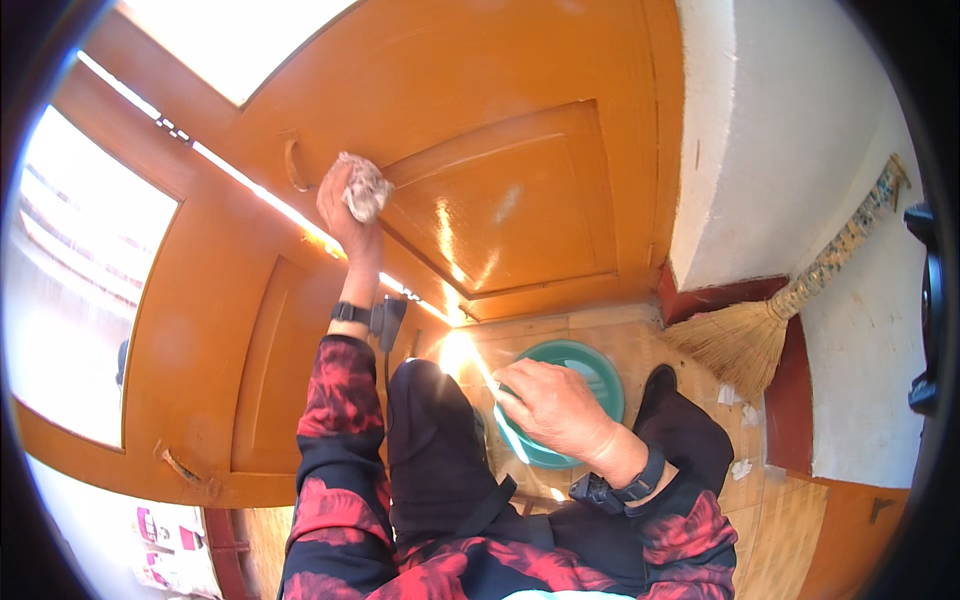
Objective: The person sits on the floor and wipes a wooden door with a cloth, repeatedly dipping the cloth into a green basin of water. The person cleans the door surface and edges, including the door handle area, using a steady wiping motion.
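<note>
My left hand holds a crumpled, damp-looking cloth against the orange-brown wooden door, between its small curved handle and the recessed panel. Lower down, my right hand hovers over a round green plastic basin on the floor between my legs. Its fingers are loosely curled; whether they hold anything is hidden. Liquid appears to lie in the basin, partly covered by the hand. Both wrists wear dark straps with small devices.
A straw broom leans against the white wall at the right. Scraps of paper lie on the tiled floor near my foot. At the left is a second wooden door leaf with a glass pane; bright light enters through the gap.
</note>
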Demonstrator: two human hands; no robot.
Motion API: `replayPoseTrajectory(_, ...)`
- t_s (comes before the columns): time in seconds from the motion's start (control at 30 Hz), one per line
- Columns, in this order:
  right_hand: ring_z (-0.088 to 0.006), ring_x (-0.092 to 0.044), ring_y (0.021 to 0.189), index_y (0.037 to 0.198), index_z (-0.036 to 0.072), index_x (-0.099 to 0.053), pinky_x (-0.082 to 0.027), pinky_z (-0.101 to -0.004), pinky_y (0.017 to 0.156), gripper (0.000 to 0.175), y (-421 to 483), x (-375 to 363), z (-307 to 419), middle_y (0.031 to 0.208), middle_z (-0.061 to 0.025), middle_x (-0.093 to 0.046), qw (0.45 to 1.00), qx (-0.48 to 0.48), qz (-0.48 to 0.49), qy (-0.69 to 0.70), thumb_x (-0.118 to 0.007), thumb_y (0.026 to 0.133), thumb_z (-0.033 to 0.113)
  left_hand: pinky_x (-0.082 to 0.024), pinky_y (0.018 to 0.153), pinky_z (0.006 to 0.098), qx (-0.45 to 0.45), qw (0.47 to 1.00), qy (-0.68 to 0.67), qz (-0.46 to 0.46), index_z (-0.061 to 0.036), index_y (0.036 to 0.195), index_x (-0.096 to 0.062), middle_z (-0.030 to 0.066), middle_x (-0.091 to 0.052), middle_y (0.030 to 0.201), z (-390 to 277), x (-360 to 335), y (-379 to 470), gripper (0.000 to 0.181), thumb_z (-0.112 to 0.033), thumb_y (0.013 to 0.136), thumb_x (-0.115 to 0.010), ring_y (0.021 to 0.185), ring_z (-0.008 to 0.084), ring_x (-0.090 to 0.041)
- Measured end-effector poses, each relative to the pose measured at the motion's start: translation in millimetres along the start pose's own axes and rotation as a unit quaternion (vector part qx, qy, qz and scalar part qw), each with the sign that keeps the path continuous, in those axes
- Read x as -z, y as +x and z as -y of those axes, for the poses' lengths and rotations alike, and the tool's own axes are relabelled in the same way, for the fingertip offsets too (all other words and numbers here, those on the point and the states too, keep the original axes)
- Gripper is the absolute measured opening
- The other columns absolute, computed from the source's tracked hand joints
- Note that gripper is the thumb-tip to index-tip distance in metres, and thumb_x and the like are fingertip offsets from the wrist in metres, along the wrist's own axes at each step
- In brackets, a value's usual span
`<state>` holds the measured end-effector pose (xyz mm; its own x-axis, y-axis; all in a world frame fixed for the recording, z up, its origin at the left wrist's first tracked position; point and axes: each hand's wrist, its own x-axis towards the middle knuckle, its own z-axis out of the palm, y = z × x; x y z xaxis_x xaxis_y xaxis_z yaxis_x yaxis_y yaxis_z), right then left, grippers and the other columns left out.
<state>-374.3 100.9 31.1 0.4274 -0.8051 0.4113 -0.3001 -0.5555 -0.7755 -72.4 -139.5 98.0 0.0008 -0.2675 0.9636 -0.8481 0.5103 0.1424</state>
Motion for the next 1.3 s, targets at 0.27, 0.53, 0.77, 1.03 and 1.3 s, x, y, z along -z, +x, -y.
replayPoseTrajectory(0.27, -0.0378, -0.065, 0.082, 0.102, 0.008, -0.064, -0.053, -0.0489, 0.071, 0.015, 12, -17, -8, 0.088, -0.0134, -0.064, 0.999, 0.034, -0.03, 0.01, -0.065, 0.094, 0.021, -0.05, 0.098, 0.0411, -0.02, 0.994, -0.103, -0.008, -0.0024, 0.113, -0.067, 0.0132, -0.067, 0.117, -47, -47, 34, 0.025, -0.005, 0.088, -0.068, 0.11, 0.027, -0.062)
replayPoseTrajectory(0.53, -0.0378, -0.066, 0.088, 0.104, 0.005, -0.067, -0.054, -0.0471, 0.075, 0.019, 18, -24, -7, 0.095, -0.0151, -0.068, 0.999, 0.017, 0.025, -0.024, -0.067, 0.093, 0.021, -0.048, 0.108, 0.0375, 0.114, 0.958, -0.249, -0.08, -0.0072, 0.127, -0.059, 0.007, -0.049, 0.133, 35, -20, 36, 0.029, -0.019, 0.101, -0.06, 0.126, 0.0207, -0.054)
replayPoseTrajectory(0.77, -0.038, -0.067, 0.09, 0.107, 0.004, -0.069, -0.055, -0.0465, 0.076, 0.022, 19, -25, -7, 0.098, -0.0156, -0.069, 0.998, 0.028, 0.037, -0.045, -0.067, 0.093, 0.021, -0.048, 0.105, 0.0384, 0.185, 0.844, -0.499, 0.068, -0.0061, 0.122, -0.066, 0.0096, -0.065, 0.124, 15, 28, 41, 0.027, -0.013, 0.097, -0.064, 0.125, 0.0229, -0.056)
replayPoseTrajectory(1.03, -0.0377, -0.067, 0.089, 0.107, 0.004, -0.069, -0.055, -0.0463, 0.075, 0.022, 20, -29, -10, 0.097, -0.0149, -0.069, 0.997, 0.018, 0.055, -0.042, -0.069, 0.092, 0.02, -0.043, 0.11, 0.0414, -0.091, 0.978, 0.179, 0.053, -0.0089, 0.127, -0.066, 0.0116, -0.062, 0.137, 34, 53, 91, 0.041, 0.003, 0.088, -0.065, 0.128, 0.0325, -0.054)
replayPoseTrajectory(1.3, -0.0391, -0.065, 0.085, 0.101, 0.006, -0.066, -0.052, -0.0516, 0.073, 0.019, 16, -32, -12, 0.09, -0.0158, -0.064, 0.997, 0.026, 0.055, -0.038, -0.062, 0.095, 0.024, -0.056, 0.079, 0.0295, 0.351, 0.898, -0.261, 0.055, -0.0081, 0.127, -0.059, 0.0055, -0.062, 0.126, 77, 75, 11, 0.036, 0.004, 0.094, -0.066, 0.106, 0.0155, -0.062)
